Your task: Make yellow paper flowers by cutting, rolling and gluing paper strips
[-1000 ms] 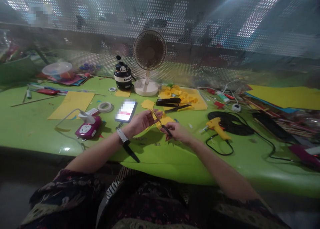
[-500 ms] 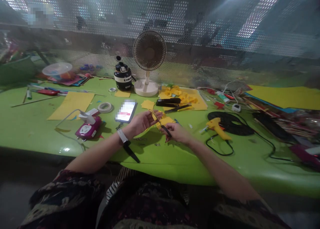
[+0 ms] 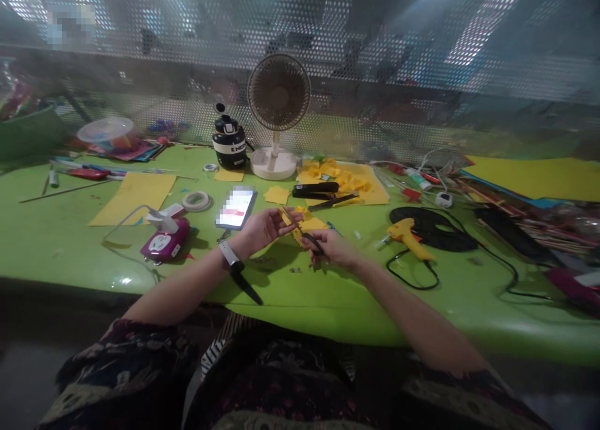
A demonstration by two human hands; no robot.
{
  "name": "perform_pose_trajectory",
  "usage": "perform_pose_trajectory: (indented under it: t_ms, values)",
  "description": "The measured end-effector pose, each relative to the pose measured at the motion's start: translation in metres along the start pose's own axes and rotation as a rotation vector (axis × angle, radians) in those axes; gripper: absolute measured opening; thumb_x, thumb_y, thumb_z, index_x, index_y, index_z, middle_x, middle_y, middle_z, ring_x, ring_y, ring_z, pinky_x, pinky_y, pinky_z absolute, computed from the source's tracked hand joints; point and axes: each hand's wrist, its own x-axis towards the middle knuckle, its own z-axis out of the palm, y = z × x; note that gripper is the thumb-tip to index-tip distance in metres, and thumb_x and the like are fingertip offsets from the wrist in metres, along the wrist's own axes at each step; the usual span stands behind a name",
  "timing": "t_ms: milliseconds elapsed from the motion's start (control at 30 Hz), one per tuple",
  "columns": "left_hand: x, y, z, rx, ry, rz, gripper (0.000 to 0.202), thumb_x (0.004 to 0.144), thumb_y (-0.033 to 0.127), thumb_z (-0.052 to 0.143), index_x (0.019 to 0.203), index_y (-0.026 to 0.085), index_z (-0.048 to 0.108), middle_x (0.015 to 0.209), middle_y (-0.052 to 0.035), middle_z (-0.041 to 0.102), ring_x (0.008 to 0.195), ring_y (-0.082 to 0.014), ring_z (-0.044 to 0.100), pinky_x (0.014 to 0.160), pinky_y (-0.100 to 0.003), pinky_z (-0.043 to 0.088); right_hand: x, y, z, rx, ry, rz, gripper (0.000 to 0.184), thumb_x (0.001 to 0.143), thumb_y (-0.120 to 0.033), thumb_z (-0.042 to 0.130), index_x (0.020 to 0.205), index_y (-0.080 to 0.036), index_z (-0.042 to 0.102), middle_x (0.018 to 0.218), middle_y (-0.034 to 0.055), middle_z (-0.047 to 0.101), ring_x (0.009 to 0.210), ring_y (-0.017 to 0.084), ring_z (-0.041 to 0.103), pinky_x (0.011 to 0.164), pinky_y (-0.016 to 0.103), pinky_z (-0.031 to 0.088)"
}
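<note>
My left hand (image 3: 260,230) is closed on a small piece of yellow paper (image 3: 285,217), pinched near the fingertips. My right hand (image 3: 336,249) grips a pair of scissors (image 3: 310,239) by the dark handles. The blades point up and left, touching or very close to the paper at my left fingers. More yellow paper pieces (image 3: 317,223) lie on the table just behind my hands, partly hidden by them. Beyond these rest a black stapler (image 3: 315,189) and a dark, long-bladed tool (image 3: 341,200) with yellow on it. A phone (image 3: 237,207) lies beside my left hand.
On the green table (image 3: 300,320), a yellow glue gun (image 3: 409,237) with a black cord lies right. A purple power socket (image 3: 165,240) and tape roll (image 3: 196,201) are left. A white fan (image 3: 274,164) and dark bottle (image 3: 229,147) stand behind; yellow sheets (image 3: 525,179) lie far right.
The scissors have shifted slightly, with their blades still at the paper in my left hand. Both hands stay in nearly the same place, and the view has moved a little.
</note>
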Motion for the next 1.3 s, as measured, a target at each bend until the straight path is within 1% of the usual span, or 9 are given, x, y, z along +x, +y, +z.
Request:
perform_pose_trajectory:
  t_ms: [100,167,267,400,600,833,1000,1133,1300]
  values:
    - [0.002,0.008,-0.005,0.027,0.034,0.002,0.030,0.088,0.012,0.041,0.096,0.006,0.070,0.102,-0.0195,0.076,0.101,-0.0236,0.072,0.098,-0.037,0.055,0.000,0.002,-0.003,0.031,-0.038,-0.038,0.057,0.062,-0.066,0.081,0.074,-0.014,0.060,0.056,-0.0029,0.064,0.035,0.003,0.049,0.043,0.019,0.050]
    - [0.003,0.016,-0.011,0.127,0.035,-0.017,0.027,0.087,0.014,0.045,0.094,0.008,0.071,0.096,-0.0184,0.076,0.095,-0.0256,0.073,0.092,-0.042,0.058,0.000,0.002,-0.006,0.031,-0.047,-0.055,0.056,0.063,-0.066,0.080,0.074,-0.015,0.060,0.057,-0.0030,0.064,0.036,0.004,0.050,0.041,0.018,0.048]
    - [0.006,0.025,-0.024,0.477,0.029,-0.020,0.021,0.086,0.023,0.056,0.091,0.011,0.073,0.088,-0.0170,0.075,0.086,-0.0284,0.073,0.082,-0.046,0.059,-0.001,0.001,-0.009,0.026,-0.036,-0.071,0.055,0.065,-0.065,0.079,0.077,-0.015,0.060,0.058,-0.0027,0.064,0.039,0.006,0.056,0.038,0.016,0.042]
    - [0.009,0.032,-0.036,0.936,0.148,0.087,0.011,0.078,0.022,0.065,0.074,0.016,0.073,0.079,-0.0122,0.074,0.073,-0.0244,0.069,0.076,-0.041,0.056,-0.002,0.000,-0.009,0.005,-0.052,-0.079,0.053,0.067,-0.063,0.079,0.077,-0.015,0.059,0.059,-0.0021,0.065,0.041,0.006,0.056,0.039,0.016,0.042]
    - [0.008,0.036,-0.041,1.116,0.080,0.223,0.017,0.073,0.020,0.065,0.056,0.019,0.067,0.062,-0.0051,0.069,0.064,-0.0207,0.064,0.067,-0.030,0.050,-0.003,-0.002,-0.005,-0.028,-0.058,-0.070,0.052,0.067,-0.061,0.080,0.075,-0.015,0.057,0.058,-0.0022,0.064,0.041,0.006,0.055,0.039,0.017,0.038]
    - [0.002,0.042,-0.039,1.228,0.115,0.322,0.019,0.068,0.013,0.063,0.051,0.022,0.068,0.060,-0.0048,0.069,0.080,-0.0247,0.067,0.074,-0.029,0.047,-0.002,-0.002,-0.007,-0.037,-0.014,-0.049,0.051,0.066,-0.059,0.081,0.077,-0.015,0.059,0.060,-0.0005,0.064,0.047,0.009,0.061,0.036,0.016,0.031]
    - [-0.005,0.043,-0.025,1.077,0.088,0.285,0.015,0.079,0.027,0.068,0.069,0.019,0.076,0.079,-0.0082,0.075,0.092,-0.0264,0.067,0.084,-0.033,0.049,-0.002,-0.004,-0.005,0.064,0.032,-0.086,0.045,0.066,-0.048,0.086,0.080,-0.015,0.061,0.063,-0.0008,0.066,0.049,0.008,0.061,0.038,0.015,0.039]
    - [-0.009,0.031,-0.010,0.636,-0.094,0.245,0.031,0.090,0.042,0.061,0.103,0.020,0.077,0.116,-0.0106,0.073,0.112,-0.0245,0.064,0.095,-0.035,0.049,-0.001,-0.007,-0.001,0.270,0.164,-0.105,0.043,0.065,-0.032,0.090,0.092,-0.017,0.060,0.083,0.0019,0.073,0.057,0.010,0.066,0.057,0.023,0.060]
    - [-0.010,0.003,-0.002,0.438,-0.165,0.263,0.033,0.092,0.043,0.062,0.117,0.023,0.073,0.135,-0.0090,0.064,0.129,-0.0257,0.055,0.106,-0.038,0.044,0.009,-0.004,0.001,0.465,0.234,-0.183,0.054,0.051,-0.022,0.096,0.088,-0.018,0.057,0.086,0.0000,0.070,0.073,0.014,0.070,0.076,0.031,0.064]
